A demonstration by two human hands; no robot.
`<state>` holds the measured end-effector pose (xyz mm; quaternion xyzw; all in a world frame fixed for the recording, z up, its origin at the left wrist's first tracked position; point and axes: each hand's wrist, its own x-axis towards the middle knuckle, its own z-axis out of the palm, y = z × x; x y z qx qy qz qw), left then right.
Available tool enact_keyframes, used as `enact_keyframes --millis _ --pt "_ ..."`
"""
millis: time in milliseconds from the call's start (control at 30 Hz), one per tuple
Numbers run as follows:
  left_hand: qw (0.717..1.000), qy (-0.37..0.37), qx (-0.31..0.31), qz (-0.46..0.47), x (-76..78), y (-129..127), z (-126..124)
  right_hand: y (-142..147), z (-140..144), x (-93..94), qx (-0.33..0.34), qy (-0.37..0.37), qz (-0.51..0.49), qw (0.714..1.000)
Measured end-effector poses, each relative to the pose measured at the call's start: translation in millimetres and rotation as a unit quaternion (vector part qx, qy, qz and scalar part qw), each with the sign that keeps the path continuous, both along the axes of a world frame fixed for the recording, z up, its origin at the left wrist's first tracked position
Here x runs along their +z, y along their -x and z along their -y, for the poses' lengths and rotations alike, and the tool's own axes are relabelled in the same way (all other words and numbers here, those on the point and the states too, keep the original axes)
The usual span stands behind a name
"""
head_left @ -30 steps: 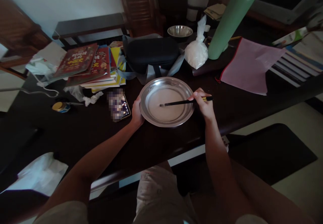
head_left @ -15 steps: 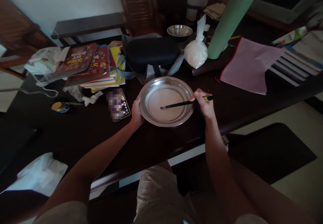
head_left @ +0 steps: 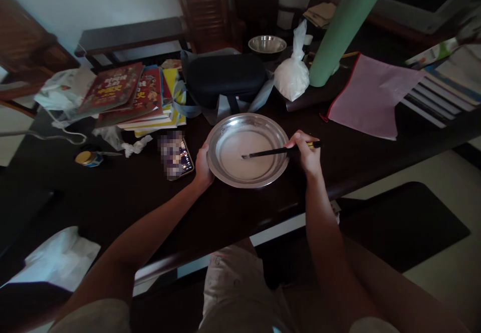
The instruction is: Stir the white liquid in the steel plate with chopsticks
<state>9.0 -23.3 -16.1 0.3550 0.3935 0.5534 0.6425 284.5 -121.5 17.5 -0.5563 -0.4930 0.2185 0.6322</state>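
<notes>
A round metal basin (head_left: 248,180) with a wide rim sits on the dark table in front of me, holding a pale whitish liquid (head_left: 240,145). My left hand (head_left: 203,167) grips the basin's left rim, its fingers mostly hidden beneath. On the other side, my right hand (head_left: 307,152) is closed around a pair of dark chopsticks (head_left: 268,152), held nearly level across the basin. Their tips lie together in the liquid near the basin's middle. Just left of my left hand is a phone (head_left: 182,160) with a lit, partly blurred screen.
Behind the basin lie a black case (head_left: 227,77), a tied bag of white powder (head_left: 292,80) and a tall green thermos (head_left: 343,35). Stacked books (head_left: 112,90) and a small jar (head_left: 88,158) are at left. A pink pouch (head_left: 372,97) lies right; a metal bowl (head_left: 267,44) stands farther back.
My right hand has shifted slightly to the right, and the chopstick tips have moved a little right and up in the liquid. My left hand keeps its hold on the rim.
</notes>
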Motion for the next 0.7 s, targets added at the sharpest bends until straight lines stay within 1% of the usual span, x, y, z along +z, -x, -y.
enact_keyframes --millis 100,167,233,267,367,400,467,533,600,700 --pt "1.000 0.000 -0.003 0.003 -0.1 -0.1 0.2 -0.4 -0.5 -0.6 0.028 0.006 0.005 1.000" --pt "1.000 0.000 -0.004 0.002 -0.2 -0.1 0.0 -0.9 -0.8 -0.7 0.011 -0.004 0.018 1.000" --pt "1.000 0.000 -0.001 0.000 -0.5 0.0 -0.4 -1.3 -0.9 -0.7 -0.010 -0.010 0.012 1.000" --pt "1.000 0.000 0.001 0.000 -0.7 0.1 -0.6 -1.3 -0.9 -0.7 -0.009 -0.006 0.004 1.000" --pt "1.000 0.003 0.003 -0.002 -1.2 0.5 -1.3 -0.7 -1.0 -0.6 0.022 0.012 0.007 1.000" --pt "1.000 0.004 0.003 -0.001 -1.4 0.6 -1.4 -0.4 -1.1 -0.6 0.023 0.012 0.016 1.000" --pt "1.000 0.004 0.001 0.001 -2.1 1.0 -1.5 -0.3 -1.4 -0.7 0.000 -0.001 0.026 1.000" --pt "1.000 0.003 0.001 0.005 -2.9 1.5 -1.4 -0.6 -1.4 -0.8 -0.022 -0.015 0.014 1.000" --pt "1.000 0.002 0.001 0.007 -3.5 1.7 -1.2 -0.7 -1.2 -1.0 -0.013 -0.017 0.002 1.000" --pt "1.000 0.001 0.002 0.002 -4.0 1.2 -1.3 -0.6 -1.1 -1.3 0.008 -0.012 0.018 1.000"
